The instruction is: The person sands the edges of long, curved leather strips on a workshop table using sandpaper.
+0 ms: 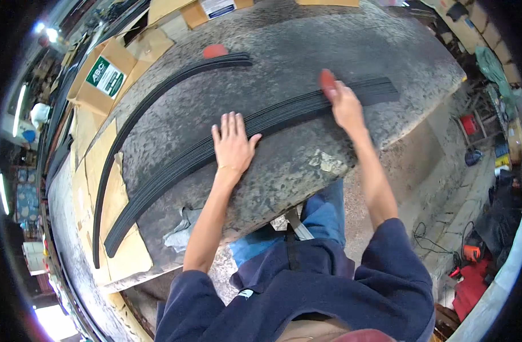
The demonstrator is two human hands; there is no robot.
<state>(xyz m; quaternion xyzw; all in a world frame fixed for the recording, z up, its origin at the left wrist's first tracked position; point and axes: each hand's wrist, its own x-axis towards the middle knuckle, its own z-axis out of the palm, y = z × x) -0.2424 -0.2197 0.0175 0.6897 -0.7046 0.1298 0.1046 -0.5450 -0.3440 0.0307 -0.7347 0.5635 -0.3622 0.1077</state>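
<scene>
A bundle of long black strips [184,157] lies side by side across the worktable, curving in the wide view. My left hand [233,142] rests flat on its middle, fingers stretched out. Towards the bundle's right end, my right hand [346,107] grips a flat red piece with a rounded end [328,85], tilted against the strips; its exact kind does not show. A thinner group of black strips [138,117] lies apart on the far left side. Behind that group's upper end sits another red piece [215,51], partly hidden.
The dark, worn worktable [380,48] has its near edge against my body. Flattened cardboard [127,251] lies under the strips' left ends. An open cardboard box [98,80] stands at the back left. A grey rag [184,228] lies near the front edge.
</scene>
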